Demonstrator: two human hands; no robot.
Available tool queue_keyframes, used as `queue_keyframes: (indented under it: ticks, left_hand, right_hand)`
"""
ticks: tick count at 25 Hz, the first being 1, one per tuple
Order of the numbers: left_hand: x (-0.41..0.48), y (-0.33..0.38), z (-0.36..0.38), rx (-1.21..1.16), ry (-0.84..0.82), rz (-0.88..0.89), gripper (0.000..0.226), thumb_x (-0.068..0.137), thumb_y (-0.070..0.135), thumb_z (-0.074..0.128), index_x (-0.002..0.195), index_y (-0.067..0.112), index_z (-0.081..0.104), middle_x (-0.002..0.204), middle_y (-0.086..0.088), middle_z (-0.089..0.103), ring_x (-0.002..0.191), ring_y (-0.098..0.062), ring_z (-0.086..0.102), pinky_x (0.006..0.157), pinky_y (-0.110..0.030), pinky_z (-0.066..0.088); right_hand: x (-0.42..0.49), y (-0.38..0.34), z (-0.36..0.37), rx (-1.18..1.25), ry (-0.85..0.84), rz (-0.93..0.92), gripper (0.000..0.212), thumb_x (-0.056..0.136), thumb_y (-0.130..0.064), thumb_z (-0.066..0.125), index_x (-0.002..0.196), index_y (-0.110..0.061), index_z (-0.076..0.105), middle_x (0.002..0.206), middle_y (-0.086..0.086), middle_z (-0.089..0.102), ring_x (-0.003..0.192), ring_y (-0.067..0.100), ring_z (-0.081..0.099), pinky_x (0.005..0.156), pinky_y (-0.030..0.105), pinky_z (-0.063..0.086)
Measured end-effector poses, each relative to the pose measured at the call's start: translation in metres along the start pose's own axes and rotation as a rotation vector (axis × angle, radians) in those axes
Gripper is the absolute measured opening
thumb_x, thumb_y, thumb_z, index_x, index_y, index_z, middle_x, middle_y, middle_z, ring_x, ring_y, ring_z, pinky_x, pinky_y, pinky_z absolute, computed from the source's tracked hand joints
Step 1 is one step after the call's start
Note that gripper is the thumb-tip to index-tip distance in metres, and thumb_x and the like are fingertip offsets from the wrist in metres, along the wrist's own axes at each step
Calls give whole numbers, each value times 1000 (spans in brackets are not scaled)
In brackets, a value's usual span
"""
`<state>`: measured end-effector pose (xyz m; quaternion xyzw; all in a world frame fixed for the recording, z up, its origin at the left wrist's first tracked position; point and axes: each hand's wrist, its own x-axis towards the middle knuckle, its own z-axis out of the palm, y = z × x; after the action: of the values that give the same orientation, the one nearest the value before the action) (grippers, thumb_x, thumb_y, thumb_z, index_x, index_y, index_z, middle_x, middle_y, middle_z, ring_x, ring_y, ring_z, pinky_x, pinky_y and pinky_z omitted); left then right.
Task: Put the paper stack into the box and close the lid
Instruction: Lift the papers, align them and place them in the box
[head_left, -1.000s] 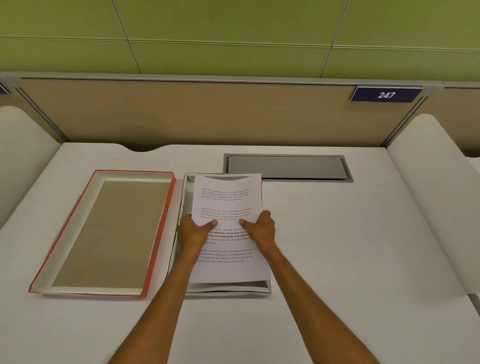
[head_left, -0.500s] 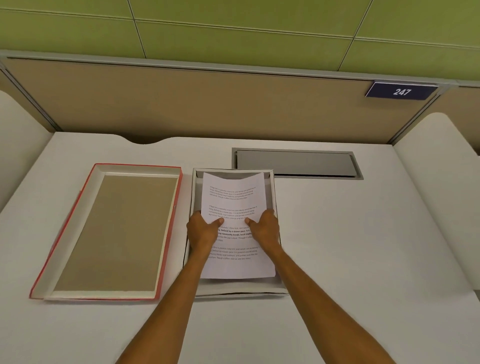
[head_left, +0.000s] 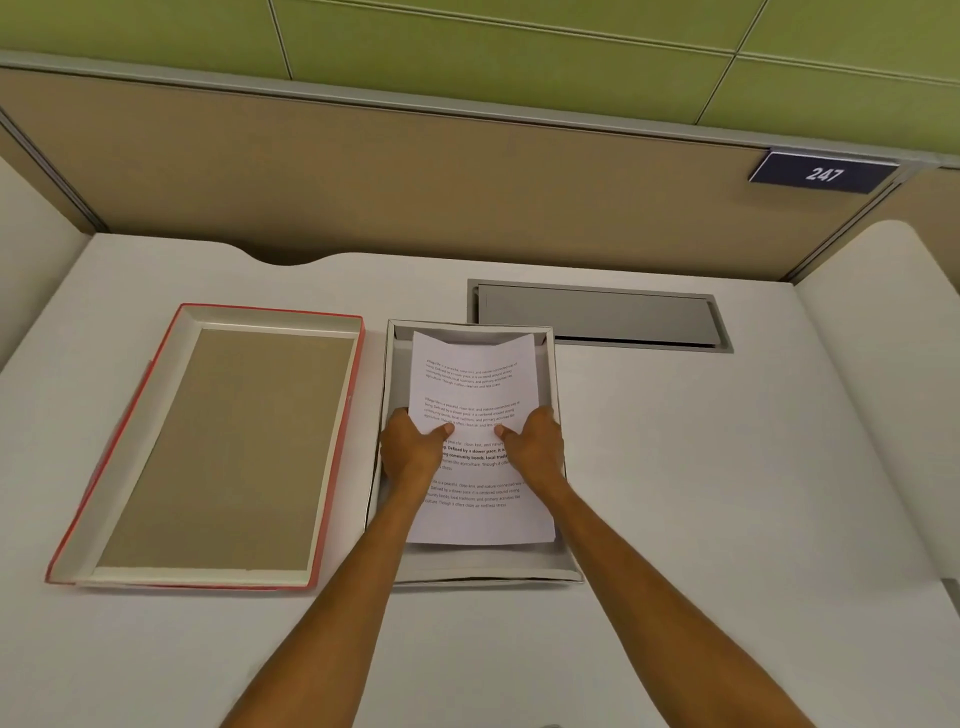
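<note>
A white paper stack (head_left: 475, 384) with printed text sits inside the open white box (head_left: 488, 569) at the middle of the desk, its far edge bowed upward. My left hand (head_left: 410, 454) grips the stack's left side, thumb on top. My right hand (head_left: 535, 449) grips the right side the same way. The lid (head_left: 208, 447), red-edged with a brown inside, lies upturned on the desk just left of the box.
A grey cable hatch (head_left: 597, 317) is set into the white desk (head_left: 727, 493) behind and right of the box. A tan partition (head_left: 415, 176) with a "247" sign (head_left: 823, 174) closes the back. White side panels stand at both sides.
The paper stack has gone down from above the box into it, both hands still holding its sides. The view has shifted slightly left and down.
</note>
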<state>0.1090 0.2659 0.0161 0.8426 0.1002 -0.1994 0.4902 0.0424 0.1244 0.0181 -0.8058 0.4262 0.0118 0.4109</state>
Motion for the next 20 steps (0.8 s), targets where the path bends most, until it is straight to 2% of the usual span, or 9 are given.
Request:
queue_keyframes:
  ticks: [3, 5, 7, 11, 14, 15, 18, 20]
  left_hand:
    - [1, 0, 1, 12, 11, 0, 43, 79, 20, 80, 115, 5, 61, 120, -14, 70, 102, -33, 70, 53, -21, 47]
    - [1, -1, 2, 24, 19, -6, 45, 79, 21, 80, 116, 5, 60, 121, -15, 69, 103, -34, 70, 60, -26, 50]
    - [0, -2, 2, 35, 29, -17, 46, 80, 21, 80, 117, 4, 59, 122, -16, 68, 105, -35, 69, 66, -32, 52]
    - [-2, -6, 1, 30, 36, -26, 47, 80, 20, 80, 118, 3, 57, 123, -16, 67, 106, -36, 68, 67, -33, 51]
    - [-6, -7, 1, 1, 54, -8, 47, 79, 16, 80, 117, 1, 56, 123, -18, 67, 107, -36, 68, 65, -30, 51]
    - [-8, -7, 1, 0, 64, 6, 48, 79, 15, 81, 118, 1, 56, 123, -18, 66, 108, -35, 67, 67, -31, 54]
    - [-16, -8, 2, 81, 110, 89, 53, 80, 19, 79, 124, 3, 54, 127, -17, 63, 114, -35, 64, 86, -42, 58]
    - [-18, -8, 1, 140, 119, 140, 56, 81, 23, 79, 126, 5, 53, 129, -15, 62, 115, -34, 63, 89, -44, 58]
  right_hand:
    - [2, 1, 1, -9, -6, 3, 52, 87, -26, 71, 125, -5, 42, 128, 13, 60, 112, 30, 64, 80, 30, 52]
    - [3, 3, 2, -20, -13, 9, 54, 87, -26, 72, 126, -5, 41, 129, 13, 60, 113, 30, 64, 79, 29, 51]
    - [4, 4, 3, -28, -18, 9, 57, 86, -25, 73, 128, -4, 40, 130, 13, 59, 114, 30, 63, 83, 32, 53]
    - [5, 8, 3, -14, -19, -1, 60, 85, -24, 74, 128, -2, 40, 130, 14, 59, 116, 30, 61, 86, 30, 50]
    - [1, 12, 6, 8, 6, -36, 63, 83, -18, 76, 130, -1, 38, 132, 16, 55, 120, 31, 57, 100, 38, 52]
    - [-2, 14, 7, 5, 20, -55, 63, 83, -16, 76, 131, -1, 37, 133, 16, 53, 122, 31, 56, 102, 40, 51]
    - [-10, 18, 9, -35, 33, -92, 68, 85, -14, 74, 138, 0, 33, 138, 17, 49, 128, 31, 51, 107, 41, 48]
    - [-9, 18, 7, -40, 16, -98, 71, 84, -13, 74, 139, 2, 32, 139, 18, 49, 129, 31, 50, 108, 43, 47]
